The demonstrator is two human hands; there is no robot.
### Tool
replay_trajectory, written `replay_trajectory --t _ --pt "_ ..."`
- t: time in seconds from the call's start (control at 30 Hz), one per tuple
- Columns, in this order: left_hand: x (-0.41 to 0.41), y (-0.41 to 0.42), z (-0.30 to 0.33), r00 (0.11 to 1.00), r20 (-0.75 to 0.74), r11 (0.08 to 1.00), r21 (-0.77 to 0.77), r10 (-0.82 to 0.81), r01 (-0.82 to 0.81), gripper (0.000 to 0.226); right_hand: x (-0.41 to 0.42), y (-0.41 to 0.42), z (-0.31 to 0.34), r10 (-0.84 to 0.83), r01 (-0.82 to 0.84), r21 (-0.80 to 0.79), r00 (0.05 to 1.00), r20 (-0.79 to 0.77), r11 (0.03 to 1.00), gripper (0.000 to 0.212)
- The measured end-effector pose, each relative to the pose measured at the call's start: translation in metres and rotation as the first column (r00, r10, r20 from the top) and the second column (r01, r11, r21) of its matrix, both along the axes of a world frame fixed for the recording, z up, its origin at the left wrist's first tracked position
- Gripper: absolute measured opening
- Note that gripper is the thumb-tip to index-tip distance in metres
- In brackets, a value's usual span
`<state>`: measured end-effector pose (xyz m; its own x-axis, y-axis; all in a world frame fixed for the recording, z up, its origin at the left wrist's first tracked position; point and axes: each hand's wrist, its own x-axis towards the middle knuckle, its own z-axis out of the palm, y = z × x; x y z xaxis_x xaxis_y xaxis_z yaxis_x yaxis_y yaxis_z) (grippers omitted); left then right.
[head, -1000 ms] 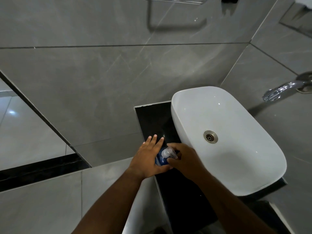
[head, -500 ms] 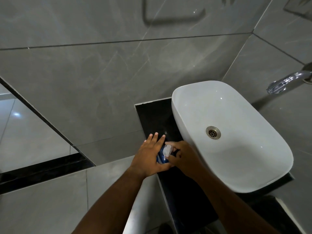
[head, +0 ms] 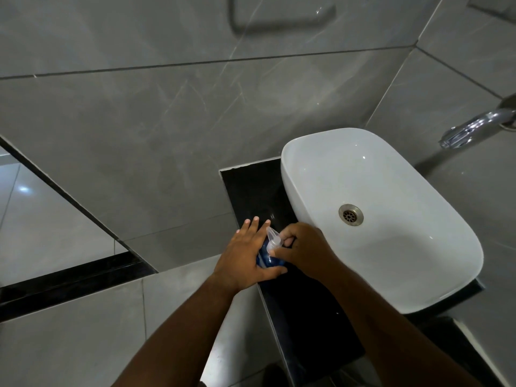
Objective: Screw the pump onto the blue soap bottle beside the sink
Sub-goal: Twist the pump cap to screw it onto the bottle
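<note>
A person's two bare hands work a small blue plastic soap bottle (head: 267, 258) standing on a glossy black stone counter (head: 252, 188) just left of a white oval ceramic vessel sink (head: 396, 247); no brand, label or writing can be read on the bottle, most of which is hidden by the hands. The left hand (head: 245, 255) cups the bottle's left side, its fingers straight and together along the body and its thumb wrapped across the base nearest the camera. The right hand (head: 304, 254) is curled tightly over the bottle's top, clamped around the collar of a clear plastic pump (head: 272, 239) whose nozzle points away toward the wall; whether the collar is fully seated on the neck cannot be made out. A round metal drain (head: 351, 215) sits in the basin, and a chrome wall tap (head: 474, 128) juts over its far right side. Grey marbled tiles (head: 167, 121) cover the walls.
</note>
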<state>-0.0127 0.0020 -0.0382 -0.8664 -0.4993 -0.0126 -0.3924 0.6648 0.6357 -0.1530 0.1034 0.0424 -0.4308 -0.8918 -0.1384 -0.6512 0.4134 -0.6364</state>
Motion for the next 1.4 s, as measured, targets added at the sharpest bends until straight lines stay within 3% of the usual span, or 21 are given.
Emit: replay_trajectory --t 0.2,0.43,0.53,0.6,0.83,0.93,1.07,1.2,1.3,1.4 --pt "0.000 -0.001 0.000 1.000 0.009 1.000 0.020 -0.004 0.004 0.108 -0.001 0.001 0.001 0.106 -0.106 0.009 0.994 0.005 0.994 0.020" --pt "0.001 -0.001 0.001 1.000 0.020 1.000 0.009 -0.009 0.008 0.109 -0.004 0.002 -0.005 0.058 -0.058 0.002 0.997 0.044 0.998 0.026" --pt "0.000 0.000 0.002 1.000 0.022 1.000 0.016 -0.007 0.006 0.109 -0.003 0.003 -0.005 0.065 -0.066 0.022 0.995 0.070 0.998 0.011" --pt "0.001 0.000 0.002 0.999 0.031 1.000 0.015 -0.008 0.007 0.109 -0.002 0.003 -0.008 0.003 -0.005 0.036 0.998 0.071 0.999 0.024" --pt "0.000 0.000 0.003 1.000 0.028 1.000 0.003 -0.010 0.009 0.110 0.000 0.009 -0.012 -0.034 0.031 0.014 0.966 0.255 0.999 0.030" --pt "0.000 -0.001 0.003 1.000 0.021 0.999 -0.041 -0.010 0.010 0.109 0.002 0.011 -0.014 -0.086 0.086 0.010 0.961 0.265 0.996 0.026" --pt "0.000 0.001 0.005 1.000 0.023 0.997 -0.082 -0.005 0.007 0.110 0.002 0.013 -0.012 -0.088 0.102 -0.028 0.943 0.321 0.994 0.037" --pt "0.000 0.001 0.005 1.000 0.025 0.997 -0.082 -0.010 0.012 0.110 0.006 0.010 -0.011 -0.067 0.090 -0.054 0.941 0.333 0.994 0.014" --pt "0.001 0.001 0.005 1.000 0.020 0.997 -0.079 -0.010 0.011 0.109 0.006 0.010 -0.011 -0.119 0.132 -0.024 0.949 0.291 0.991 0.031" --pt "-0.001 0.001 0.007 1.000 0.017 0.997 -0.081 -0.012 0.014 0.109 0.005 0.010 -0.008 0.007 0.004 -0.034 0.953 0.301 0.999 0.040"
